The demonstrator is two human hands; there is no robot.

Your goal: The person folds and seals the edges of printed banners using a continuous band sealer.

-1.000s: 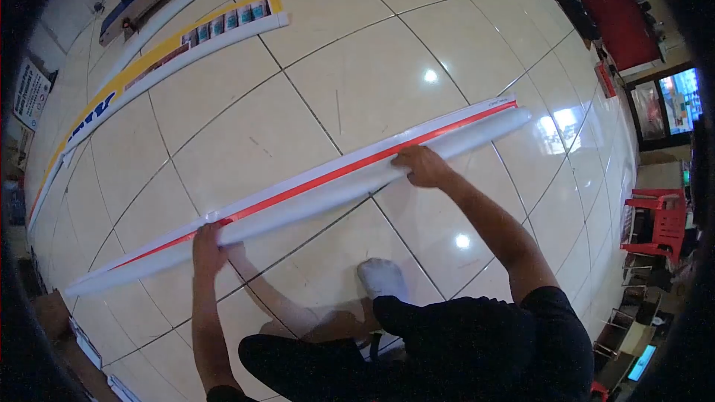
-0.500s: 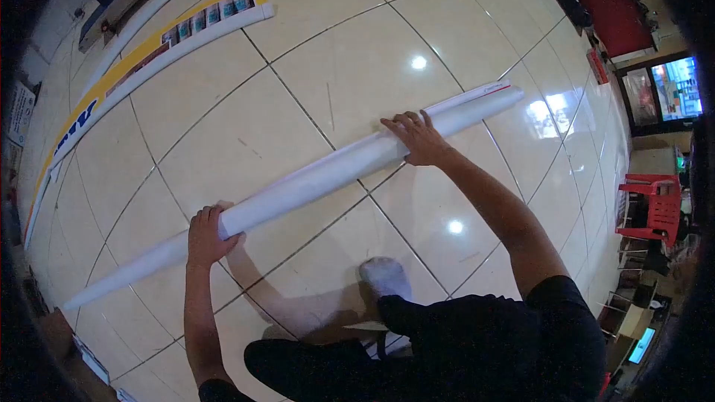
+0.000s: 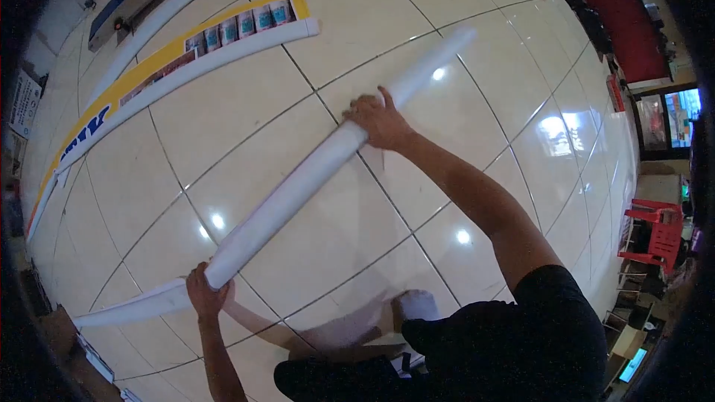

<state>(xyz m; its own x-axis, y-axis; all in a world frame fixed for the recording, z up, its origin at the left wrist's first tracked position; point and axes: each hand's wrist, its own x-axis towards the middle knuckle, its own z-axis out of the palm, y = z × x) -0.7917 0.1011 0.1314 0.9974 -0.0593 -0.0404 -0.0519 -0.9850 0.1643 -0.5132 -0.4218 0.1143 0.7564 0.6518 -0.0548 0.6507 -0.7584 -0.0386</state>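
A long white roll stretches diagonally over the tiled floor, from the lower left to the upper middle. My left hand is wrapped round its lower part, where the roll bends and a flatter end runs off to the left. Higher up, my right hand grips the roll, with the fingers over its top and the far end sticking out beyond. The undersides of both hands are hidden. A yellow printed banner with pictures of cans lies at the upper left, with a white rolled edge along it.
Glossy tiles cover the floor. A red plastic chair stands at the far right, and a red surface is at the upper right. A printed box sits at the left edge. My foot is below the roll.
The roll has turned more steeply, its far end swinging up and left. My right hand has moved left with it, and my left hand is lower. The roll now bends near my left hand.
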